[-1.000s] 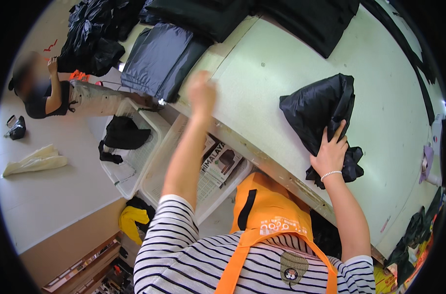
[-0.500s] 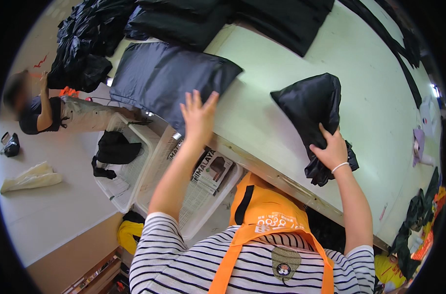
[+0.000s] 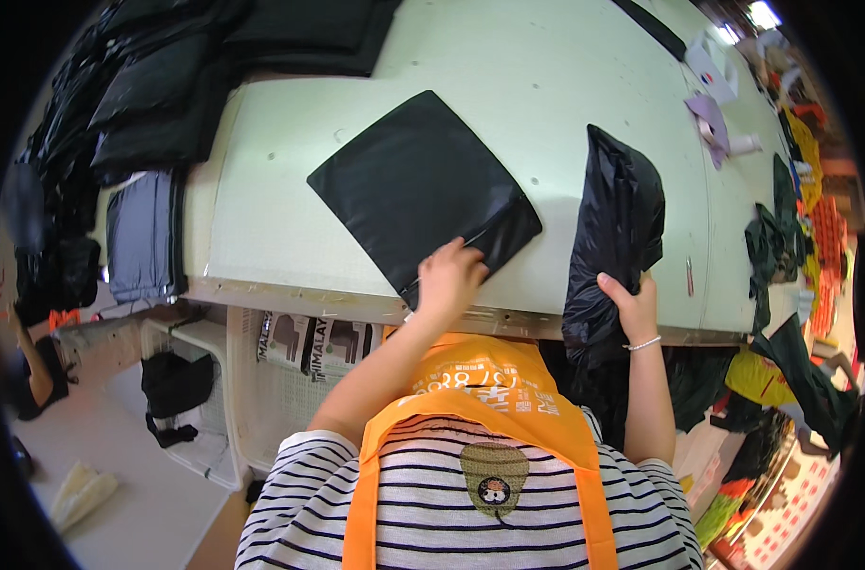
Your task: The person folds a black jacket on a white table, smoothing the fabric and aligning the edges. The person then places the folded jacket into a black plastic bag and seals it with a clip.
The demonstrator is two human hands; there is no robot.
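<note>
A flat black square cloth piece (image 3: 404, 180) lies turned cornerwise on the pale table, with a seam or slit near its right side. My left hand (image 3: 451, 277) is at its near edge, fingers bent together on the cloth by that slit; the fingertips are partly hidden. To the right, my right hand (image 3: 632, 309) grips a bunched, shiny black cloth bundle (image 3: 617, 214), thumb on top. The bundle's upper part rests on the table and its lower end hangs over the front edge.
Dark folded cloth stacks (image 3: 157, 104) fill the table's far left, beside a greyish folded pile (image 3: 145, 233). White plastic baskets (image 3: 237, 399) stand below the table edge. A red pen-like item (image 3: 690, 275) lies right of the bundle. Another person (image 3: 38, 370) is at the far left.
The view has swung right. My left hand has left the folded grey-black pile and is now on the square cloth. The bundle in my right hand has come to the table's front edge.
</note>
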